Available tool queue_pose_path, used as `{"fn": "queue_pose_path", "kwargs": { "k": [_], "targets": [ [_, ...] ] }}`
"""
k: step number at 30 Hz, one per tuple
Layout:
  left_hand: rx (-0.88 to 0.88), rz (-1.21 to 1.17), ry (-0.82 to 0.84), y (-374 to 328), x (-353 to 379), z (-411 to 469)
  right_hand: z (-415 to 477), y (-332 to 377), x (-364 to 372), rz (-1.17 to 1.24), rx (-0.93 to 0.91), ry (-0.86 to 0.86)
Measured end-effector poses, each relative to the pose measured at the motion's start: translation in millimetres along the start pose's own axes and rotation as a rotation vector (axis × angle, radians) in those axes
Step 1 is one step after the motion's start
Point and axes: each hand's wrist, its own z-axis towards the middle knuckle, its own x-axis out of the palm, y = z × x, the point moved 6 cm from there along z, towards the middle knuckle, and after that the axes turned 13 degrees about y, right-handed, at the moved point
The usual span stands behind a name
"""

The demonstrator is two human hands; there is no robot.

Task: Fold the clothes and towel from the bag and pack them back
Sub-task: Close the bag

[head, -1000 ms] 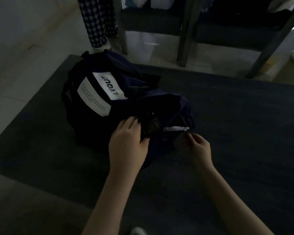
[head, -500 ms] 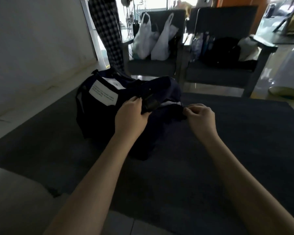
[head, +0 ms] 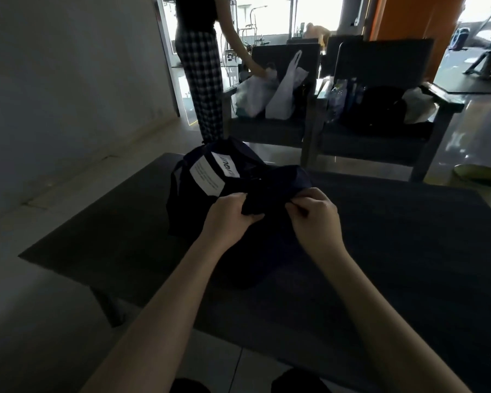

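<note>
We are holding the dark navy fabric duffel bag on the dark table, our left hand curling round a fold of its cloth while our right hand is pinching something small (probably the zip pull). The right hand has been closing in on the left, so we are likely still opening the bag.

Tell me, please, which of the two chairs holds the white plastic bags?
The left chair, next to the standing person; its seat holds the white bags, while the right chair holds a black bag.
</note>
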Motion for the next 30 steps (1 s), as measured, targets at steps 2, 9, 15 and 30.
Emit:
{"fn": "queue_pose_path", "kwargs": {
  "k": [2, 9, 15, 30],
  "targets": [
    [-0.012, -0.042, -0.001, 4, 0, 0, 0, 7, 4, -0.069, -0.051, 0.01],
    [-0.012, -0.1, 0.039, 4, 0, 1, -3, 19, 8, -0.202, -0.11, -0.029],
    [-0.055, -0.145, 0.143, 0, 1, 0, -9, 9, 9, -0.086, -0.082, -0.001],
    [0.211, 0.457, -0.53, -43, 3, -25, -23, 7, 5, -0.19, -0.09, -0.012]
  ]
}}
